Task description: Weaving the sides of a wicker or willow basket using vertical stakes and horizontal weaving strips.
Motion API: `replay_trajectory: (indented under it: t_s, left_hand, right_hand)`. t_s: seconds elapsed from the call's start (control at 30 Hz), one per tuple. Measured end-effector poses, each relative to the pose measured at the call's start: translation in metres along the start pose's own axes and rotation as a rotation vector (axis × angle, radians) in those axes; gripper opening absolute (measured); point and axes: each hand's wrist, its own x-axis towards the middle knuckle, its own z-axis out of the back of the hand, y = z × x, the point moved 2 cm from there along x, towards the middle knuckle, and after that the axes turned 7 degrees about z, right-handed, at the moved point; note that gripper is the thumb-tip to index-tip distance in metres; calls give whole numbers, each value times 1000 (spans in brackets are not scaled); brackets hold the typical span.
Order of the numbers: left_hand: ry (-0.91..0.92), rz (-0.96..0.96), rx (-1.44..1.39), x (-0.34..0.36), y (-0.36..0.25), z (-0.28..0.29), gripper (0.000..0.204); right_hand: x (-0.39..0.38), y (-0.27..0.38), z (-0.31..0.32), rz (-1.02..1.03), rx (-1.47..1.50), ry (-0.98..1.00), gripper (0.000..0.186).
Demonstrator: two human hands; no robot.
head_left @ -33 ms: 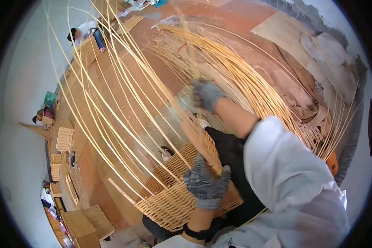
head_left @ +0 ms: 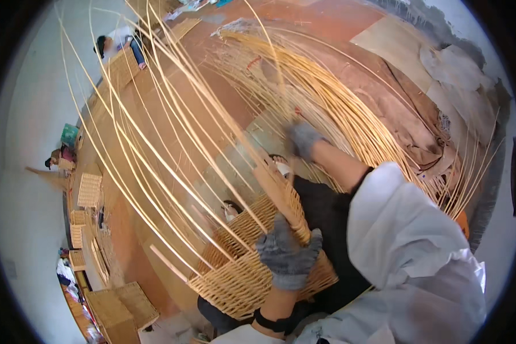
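A partly woven rectangular wicker basket [head_left: 235, 286] rests tilted across my lap, with long upright rods [head_left: 155, 172] rising from its edge and leaning to the upper left. My left hand [head_left: 289, 255], in a grey knitted glove, is closed over the basket's near right corner, thumb and fingers around the rim. A flat wooden strip [head_left: 274, 189] stands up along the right side, just above that hand. Beyond the basket, my gloved right hand [head_left: 305, 140] is smeared by motion. A thin wicker rod [head_left: 274, 54] runs through it, and its fingers seem closed around that rod.
A large bundle of wicker rods [head_left: 350, 103] lies to the right, beside a brown cloth [head_left: 395, 109]. Finished baskets [head_left: 90, 189] and a big wicker box [head_left: 120, 312] stand at the left. Two other people [head_left: 117, 43] sit farther off by the wall.
My right hand has moved a little right and nearer to me, and the thin rod has swung right with it. My left hand and the basket have hardly moved.
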Motion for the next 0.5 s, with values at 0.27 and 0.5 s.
replay_trajectory:
  t_s: [0.27, 0.5]
  left_hand:
    - [58, -57, -7, 2, -14, 7, 57]
    - [1331, 33, 140, -224, 79, 68, 41]
  right_hand:
    - [-16, -131, -19, -131, 16, -178, 28]
    - [-274, 31, 46, 118, 983, -1, 31]
